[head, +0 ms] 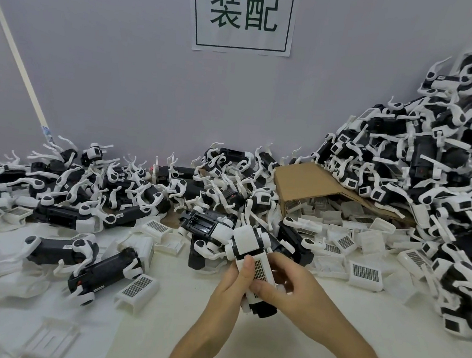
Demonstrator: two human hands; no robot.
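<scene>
Where it is: the black-and-white plastic toy robot dog (247, 242) is held up off the white-covered table (157, 330), over its middle and a little toward the near edge, white head pointing away and black body running down into the palms.
Left hand (230, 288): curled round the dog's left side, thumb lying on the edge of the white plastic cover with a dark grille (260, 269) that sits on the body.
Right hand (287, 293): fingers (291, 282) wrapped round the other side, thumb low on the same cover; whether the cover is fully seated I cannot tell.
How it will handle: light, stiff and smooth, I would say; the thin white legs look as if they could snap or snag.
Where to hold: round the solid black body, thumbs on the cover's rim, off the legs and grille.
Around it: a high heap of similar dogs (431, 169) against the table's far right corner, loose grille covers (365, 273) and a brown cardboard box (303, 182) in front of it.
</scene>
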